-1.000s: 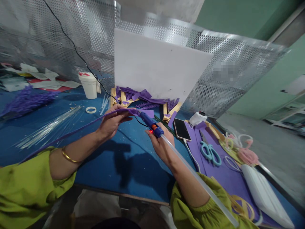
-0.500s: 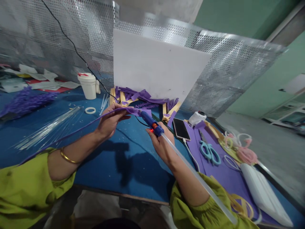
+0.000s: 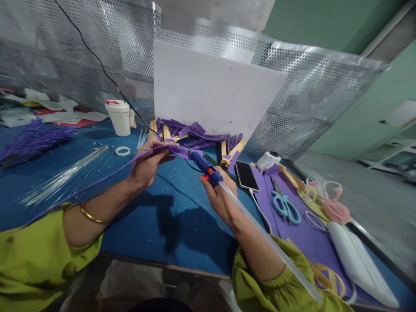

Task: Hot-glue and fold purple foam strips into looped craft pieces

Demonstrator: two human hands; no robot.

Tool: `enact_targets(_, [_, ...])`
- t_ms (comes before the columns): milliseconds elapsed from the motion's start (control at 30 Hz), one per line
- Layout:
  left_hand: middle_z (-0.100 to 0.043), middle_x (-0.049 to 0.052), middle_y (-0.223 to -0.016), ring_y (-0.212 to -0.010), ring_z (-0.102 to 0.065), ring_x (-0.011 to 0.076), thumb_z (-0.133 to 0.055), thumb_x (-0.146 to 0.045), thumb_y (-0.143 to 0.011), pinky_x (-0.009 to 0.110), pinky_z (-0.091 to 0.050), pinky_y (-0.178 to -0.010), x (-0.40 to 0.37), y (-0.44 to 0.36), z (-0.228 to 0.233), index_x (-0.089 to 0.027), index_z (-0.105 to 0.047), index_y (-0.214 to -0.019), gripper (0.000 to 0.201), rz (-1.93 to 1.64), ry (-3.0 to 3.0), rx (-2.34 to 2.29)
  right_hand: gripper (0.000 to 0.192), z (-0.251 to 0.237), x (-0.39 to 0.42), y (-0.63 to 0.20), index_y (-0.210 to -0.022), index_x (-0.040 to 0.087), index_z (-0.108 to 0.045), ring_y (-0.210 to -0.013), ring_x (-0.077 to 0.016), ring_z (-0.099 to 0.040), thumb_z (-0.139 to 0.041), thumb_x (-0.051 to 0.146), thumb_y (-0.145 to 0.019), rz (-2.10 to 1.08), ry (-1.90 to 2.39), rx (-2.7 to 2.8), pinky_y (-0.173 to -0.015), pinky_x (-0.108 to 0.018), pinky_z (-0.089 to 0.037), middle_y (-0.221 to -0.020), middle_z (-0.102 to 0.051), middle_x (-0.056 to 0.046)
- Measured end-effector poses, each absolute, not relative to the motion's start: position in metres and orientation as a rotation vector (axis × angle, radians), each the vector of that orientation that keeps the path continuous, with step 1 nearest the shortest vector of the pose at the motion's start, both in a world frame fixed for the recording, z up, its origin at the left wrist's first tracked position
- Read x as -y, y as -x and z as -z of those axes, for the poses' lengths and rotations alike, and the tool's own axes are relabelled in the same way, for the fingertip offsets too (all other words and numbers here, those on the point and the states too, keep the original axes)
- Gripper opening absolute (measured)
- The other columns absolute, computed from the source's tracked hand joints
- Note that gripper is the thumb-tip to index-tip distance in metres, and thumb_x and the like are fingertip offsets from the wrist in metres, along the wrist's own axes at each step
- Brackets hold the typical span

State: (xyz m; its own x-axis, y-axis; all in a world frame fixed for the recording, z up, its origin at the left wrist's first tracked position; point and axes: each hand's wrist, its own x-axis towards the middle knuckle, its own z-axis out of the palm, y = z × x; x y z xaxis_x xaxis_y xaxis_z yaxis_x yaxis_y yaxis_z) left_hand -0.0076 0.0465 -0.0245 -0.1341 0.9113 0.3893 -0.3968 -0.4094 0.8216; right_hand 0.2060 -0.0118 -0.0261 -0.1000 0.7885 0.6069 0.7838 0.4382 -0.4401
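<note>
My left hand (image 3: pixel 150 164) pinches a long purple strip (image 3: pixel 180 151), whose tail runs back over my forearm toward the left sleeve. In my right hand (image 3: pixel 221 195) is a blue glue gun (image 3: pixel 202 163) with a red light glowing near my thumb. A long clear glue stick (image 3: pixel 260 229) sticks out of its rear end. The gun's nozzle meets the strip close to its free end; whether glue is coming out is too small to see. Behind the hands lie purple pieces and yellow strips (image 3: pixel 231 156) before a white board.
A white cup (image 3: pixel 119 118), a tape ring (image 3: pixel 122 151) and clear glue sticks (image 3: pixel 69 175) lie to the left. On the right are a phone (image 3: pixel 247 176) with a cable and blue-handled scissors (image 3: pixel 286 208) on purple sheet. A black cord (image 3: pixel 97 58) hangs across the upper left.
My left hand and the purple strip have shifted slightly left. The glue gun's nozzle stays at the strip, and my right hand is almost where it was.
</note>
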Motion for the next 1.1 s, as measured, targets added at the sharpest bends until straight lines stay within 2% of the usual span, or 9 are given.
enact_targets(233, [-0.071, -0.002, -0.078, -0.079, -0.07, 0.016, -0.083, -0.027, -0.072, 0.034, -0.057, -0.082, -0.048, 0.009, 0.024, -0.02, -0.061, -0.078, 0.023, -1.75, -1.096, -0.667, 0.029, 0.026, 0.013, -0.206, -0.082, 0.023, -0.054, -0.063, -0.0176, -0.054, -0.054, 0.051, -0.091, -0.035, 1.354, 1.846, -0.059, -0.028, -0.037, -0.072, -0.06, -0.001])
enact_targets(367, [-0.072, -0.002, -0.079, -0.08, -0.07, 0.0159, -0.084, -0.027, -0.07, 0.035, -0.057, -0.083, -0.05, 0.011, 0.024, -0.02, -0.062, -0.077, 0.024, -1.735, -1.066, -0.676, 0.031, 0.025, 0.011, -0.206, -0.084, 0.022, -0.057, -0.064, -0.0181, -0.056, -0.056, 0.053, -0.089, -0.143, 1.317, 1.754, -0.061, -0.029, -0.041, -0.074, -0.062, -0.002])
enact_targets(533, [-0.075, -0.002, -0.08, -0.081, -0.071, 0.018, -0.085, -0.025, -0.066, 0.034, -0.059, -0.078, -0.053, 0.01, 0.024, -0.022, -0.064, -0.073, 0.023, -1.717, -0.955, -0.656, 0.04, 0.024, 0.004, -0.204, -0.081, 0.02, -0.063, -0.05, -0.0144, -0.053, -0.052, 0.058, -0.091, -0.657, 1.17, 1.468, -0.052, -0.028, -0.042, -0.056, -0.058, 0.001])
enact_targets(700, [-0.075, 0.0, -0.085, -0.082, -0.072, 0.0183, -0.083, -0.025, -0.068, 0.034, -0.059, -0.079, -0.053, 0.008, 0.026, -0.021, -0.07, -0.077, 0.017, -1.663, -0.884, -0.631, 0.04, 0.025, -0.006, -0.205, -0.083, 0.02, -0.063, -0.052, -0.01, -0.055, -0.06, 0.06, -0.086, -1.1, 0.978, 1.07, -0.047, -0.024, -0.046, -0.078, -0.067, -0.002])
enact_targets(800, [-0.076, 0.001, -0.088, -0.084, -0.071, 0.0188, -0.083, -0.025, -0.069, 0.035, -0.058, -0.081, -0.053, 0.009, 0.027, -0.021, -0.072, -0.078, 0.015, -1.634, -0.858, -0.629, 0.03, 0.028, -0.014, -0.209, -0.085, 0.02, -0.064, -0.051, -0.0087, -0.053, -0.069, 0.05, -0.082, -1.262, 0.999, 0.866, -0.047, -0.022, -0.049, -0.072, -0.061, 0.002])
enact_targets(933, [-0.076, 0.004, -0.087, -0.082, -0.071, 0.0191, -0.083, -0.03, -0.071, 0.034, -0.058, -0.078, -0.049, 0.009, 0.027, -0.02, -0.075, -0.081, 0.016, -1.476, -0.902, -0.579, 0.011, 0.038, -0.024, -0.217, -0.08, 0.015, -0.064, -0.048, -0.0066, -0.052, -0.07, 0.024, -0.077, -1.386, 1.171, 0.787, -0.048, -0.019, -0.052, -0.061, -0.059, 0.004])
enact_targets(1100, [-0.075, 0.008, -0.089, -0.087, -0.072, 0.0247, -0.084, -0.033, -0.071, 0.035, -0.058, -0.074, -0.038, 0.006, 0.027, -0.02, -0.071, -0.078, 0.02, -1.306, -1.088, -0.559, 0.012, 0.052, -0.03, -0.219, -0.066, 0.013, -0.062, -0.047, -0.0096, -0.058, -0.072, 0.015, -0.072, -1.404, 1.313, 0.906, -0.049, -0.021, -0.053, -0.056, -0.064, -0.002])
